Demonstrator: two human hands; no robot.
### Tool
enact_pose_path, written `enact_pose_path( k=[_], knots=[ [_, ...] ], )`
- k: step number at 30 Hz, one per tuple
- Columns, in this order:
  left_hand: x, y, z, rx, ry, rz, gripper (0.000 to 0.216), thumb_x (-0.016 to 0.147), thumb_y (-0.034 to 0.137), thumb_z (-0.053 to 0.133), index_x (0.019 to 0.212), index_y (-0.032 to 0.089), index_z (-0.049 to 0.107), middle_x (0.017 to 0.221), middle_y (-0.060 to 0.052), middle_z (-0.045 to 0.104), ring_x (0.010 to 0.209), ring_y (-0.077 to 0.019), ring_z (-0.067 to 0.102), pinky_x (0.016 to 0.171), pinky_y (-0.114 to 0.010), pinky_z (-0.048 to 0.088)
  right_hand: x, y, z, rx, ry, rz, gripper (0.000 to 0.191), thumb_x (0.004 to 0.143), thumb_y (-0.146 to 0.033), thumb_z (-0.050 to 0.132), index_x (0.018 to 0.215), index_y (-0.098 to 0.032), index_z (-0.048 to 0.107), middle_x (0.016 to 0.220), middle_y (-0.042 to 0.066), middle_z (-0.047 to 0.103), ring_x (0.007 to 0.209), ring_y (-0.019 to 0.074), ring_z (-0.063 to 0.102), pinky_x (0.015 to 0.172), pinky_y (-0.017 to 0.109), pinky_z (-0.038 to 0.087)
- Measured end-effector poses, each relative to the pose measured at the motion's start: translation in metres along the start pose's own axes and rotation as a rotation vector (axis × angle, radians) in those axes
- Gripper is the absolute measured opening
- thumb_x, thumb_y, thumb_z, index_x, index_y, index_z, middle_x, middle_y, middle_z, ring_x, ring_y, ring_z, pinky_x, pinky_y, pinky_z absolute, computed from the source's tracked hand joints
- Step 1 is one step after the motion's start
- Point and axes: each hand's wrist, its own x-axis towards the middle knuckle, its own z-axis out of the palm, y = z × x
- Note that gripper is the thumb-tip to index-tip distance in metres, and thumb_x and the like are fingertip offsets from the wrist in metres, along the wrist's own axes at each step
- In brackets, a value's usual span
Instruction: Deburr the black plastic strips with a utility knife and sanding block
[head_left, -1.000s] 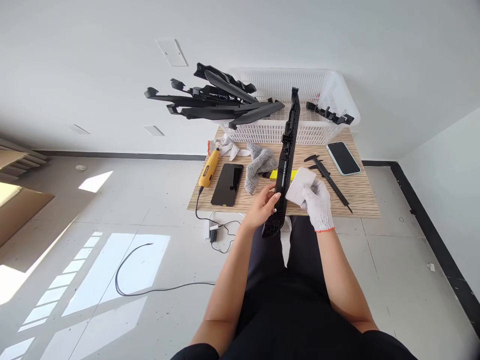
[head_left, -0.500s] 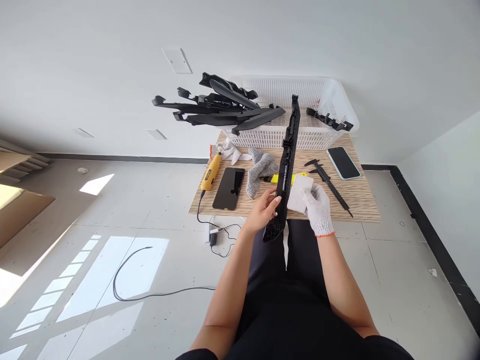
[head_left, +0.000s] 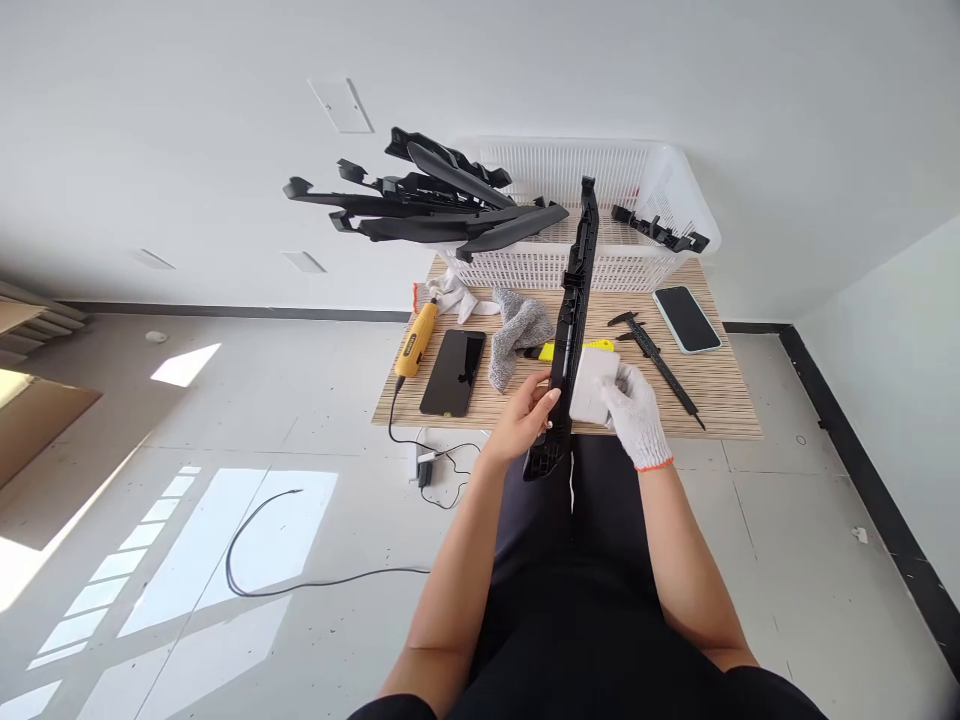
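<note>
My bare left hand point(head_left: 523, 420) grips the near end of a long black plastic trim piece point(head_left: 571, 310), which stretches away from me over the small wooden table point(head_left: 720, 395) towards the white basket point(head_left: 585, 262). My right hand point(head_left: 636, 410), in a white knit glove with an orange cuff, holds a white cloth pad point(head_left: 592, 382) pressed against the right side of the trim piece near its lower end.
On the table lie a yellow rotary tool point(head_left: 417, 338) with its cord, a black phone point(head_left: 453, 370), a grey glove point(head_left: 517, 325), a white glove point(head_left: 454, 293), a yellow item point(head_left: 551, 350), a black caliper point(head_left: 658, 358) and a second phone point(head_left: 685, 318). Several black trim pieces point(head_left: 427, 205) stick out of the basket.
The view shifted slightly down and back up. Both hands keep their hold, and the white pad stays against the trim piece with only small movement.
</note>
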Motion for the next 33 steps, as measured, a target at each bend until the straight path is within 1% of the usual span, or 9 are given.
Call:
enact_pose_path(
  k=[3,7,10,14,18,21,26,29,33],
  knots=[
    [-0.0004,-0.0003,0.0003,0.004,-0.001,0.001,0.053,0.093,0.055,0.056,0.133,0.02,0.051,0.069,0.005,0.046,0.052,-0.0069,0.043,0.048,-0.02,0.04,0.0007,-0.0007,-0.0009,-0.069,-0.096,0.002,0.042,0.074,-0.052,0.075,0.104,-0.023,0.066,0.084,0.002,0.07,0.065,0.0163,0.062,0.047,0.025,0.048],
    [-0.0003,-0.0009,0.0002,0.001,0.003,0.01,0.052,0.093,0.054,0.056,0.132,0.019,0.05,0.07,0.005,0.045,0.053,-0.0068,0.043,0.048,-0.019,0.04,0.0013,-0.0011,-0.001,0.01,0.077,0.019,0.044,0.076,-0.055,0.07,0.106,-0.024,0.063,0.087,0.002,0.069,0.063,0.0166,0.062,0.045,0.026,0.048],
    [0.0003,-0.0015,-0.0003,-0.004,-0.009,0.013,0.052,0.094,0.053,0.056,0.132,0.02,0.05,0.071,0.005,0.046,0.053,-0.0064,0.043,0.047,-0.019,0.04,0.0007,-0.0018,-0.0012,-0.071,-0.043,-0.02,0.04,0.073,-0.05,0.075,0.101,-0.023,0.065,0.087,0.003,0.071,0.068,0.0176,0.064,0.052,0.028,0.052],
    [0.0005,-0.0014,-0.0005,-0.004,-0.002,0.008,0.052,0.093,0.054,0.056,0.132,0.019,0.05,0.07,0.006,0.046,0.052,-0.006,0.042,0.047,-0.019,0.04,-0.0001,-0.0025,-0.0015,-0.037,0.03,0.0,0.043,0.079,-0.057,0.068,0.106,-0.024,0.064,0.084,0.002,0.071,0.062,0.0169,0.063,0.049,0.028,0.05],
    [-0.0005,-0.0004,0.0,-0.011,-0.001,-0.007,0.054,0.093,0.055,0.056,0.134,0.02,0.049,0.071,0.005,0.047,0.053,-0.0064,0.043,0.048,-0.019,0.041,-0.0006,-0.0002,-0.0011,-0.104,-0.105,-0.063,0.042,0.078,-0.053,0.072,0.105,-0.023,0.067,0.089,0.003,0.073,0.077,0.02,0.068,0.063,0.03,0.055],
    [-0.0008,0.0,-0.0001,-0.012,0.002,-0.011,0.054,0.093,0.054,0.056,0.133,0.019,0.049,0.07,0.006,0.046,0.053,-0.0064,0.043,0.049,-0.019,0.042,-0.0007,0.0021,-0.0007,-0.056,0.045,-0.019,0.045,0.08,-0.058,0.068,0.109,-0.023,0.065,0.091,0.004,0.073,0.074,0.0207,0.069,0.054,0.029,0.053],
    [0.0001,-0.0014,-0.001,-0.013,-0.014,0.007,0.052,0.094,0.054,0.055,0.133,0.02,0.049,0.071,0.006,0.046,0.053,-0.0061,0.043,0.049,-0.019,0.042,-0.0009,-0.0006,-0.0009,-0.132,-0.061,-0.039,0.041,0.077,-0.055,0.072,0.102,-0.023,0.068,0.089,0.004,0.074,0.078,0.0219,0.07,0.06,0.03,0.055],
    [0.0003,-0.0018,-0.0008,-0.017,-0.013,0.007,0.052,0.094,0.054,0.056,0.133,0.02,0.049,0.07,0.006,0.043,0.052,-0.0061,0.043,0.05,-0.02,0.043,-0.0008,-0.0029,-0.0013,-0.091,0.107,-0.007,0.043,0.079,-0.058,0.068,0.103,-0.022,0.067,0.085,0.004,0.073,0.07,0.0208,0.068,0.051,0.029,0.051],
    [0.0001,-0.001,0.0,-0.018,-0.006,0.001,0.053,0.093,0.054,0.056,0.133,0.019,0.049,0.07,0.006,0.043,0.053,-0.0063,0.043,0.049,-0.02,0.043,-0.0005,-0.0021,-0.0023,-0.111,0.0,-0.039,0.041,0.077,-0.055,0.072,0.102,-0.022,0.068,0.084,0.004,0.072,0.072,0.0199,0.067,0.053,0.028,0.051]
  ],
)
